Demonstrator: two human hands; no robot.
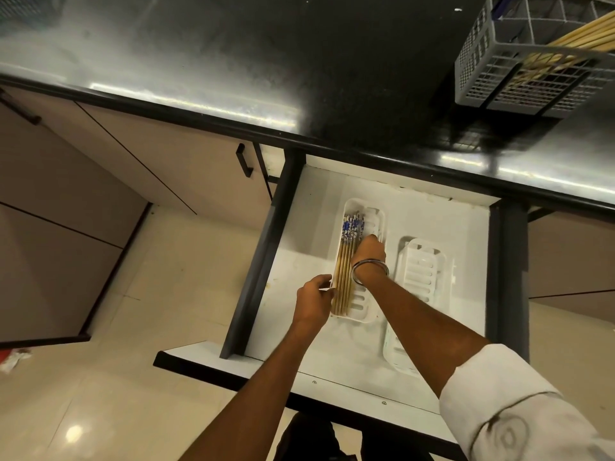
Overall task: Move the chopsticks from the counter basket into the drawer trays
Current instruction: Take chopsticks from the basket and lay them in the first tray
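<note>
An open white drawer [432,221] holds white slotted trays. In the left tray [369,214] lie several wooden chopsticks [346,267] with blue-patterned tops, side by side. My left hand [314,299] holds the tray's near left edge with curled fingers. My right hand [369,252], with a metal bangle at the wrist, reaches down into that tray beside the chopsticks; its fingertips are hidden. A second white tray [424,271] lies to the right, holding nothing. On the black counter at top right stands a grey basket [492,68] with several plain wooden chopsticks [579,38] leaning in it.
A third white tray [396,357] lies partly under my right forearm near the drawer front. Beige cabinet doors with a black handle [244,161] stand to the left. Tiled floor lies below, with red-and-white litter [13,359] at the far left.
</note>
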